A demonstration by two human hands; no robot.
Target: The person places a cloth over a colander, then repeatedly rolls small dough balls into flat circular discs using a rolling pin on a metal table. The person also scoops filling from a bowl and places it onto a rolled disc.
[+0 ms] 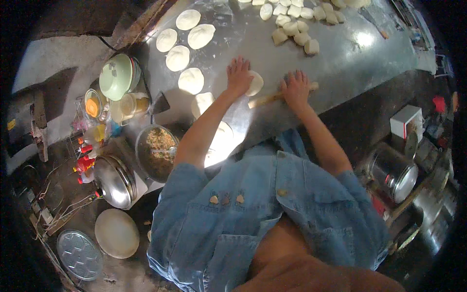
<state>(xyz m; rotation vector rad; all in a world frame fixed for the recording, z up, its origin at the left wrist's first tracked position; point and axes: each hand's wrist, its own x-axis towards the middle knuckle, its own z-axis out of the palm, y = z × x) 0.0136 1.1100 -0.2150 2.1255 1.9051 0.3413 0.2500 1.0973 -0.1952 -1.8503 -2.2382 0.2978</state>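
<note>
On a metal worktop (339, 69), my left hand (239, 78) touches the left edge of a small flattened dough round (255, 83), its fingers spread. Under my right hand (295, 89) lies a wooden rolling pin (266, 100), whose two ends stick out on either side of the palm. The pin is just right of and below the dough round. Several rolled dough rounds (191, 81) form a curved row to the left; the nearest ones are partly hidden by my left arm. Beyond my hands, many small dough pieces (290, 28) lie in a group.
Left of the worktop stand a bowl of chopped filling (160, 144) with a spoon, stacked green bowls (116, 76), jars, bottles and a lidded metal pan (115, 182). A scraper (374, 23) lies at the far right. A metal pot (394, 175) stands to the right.
</note>
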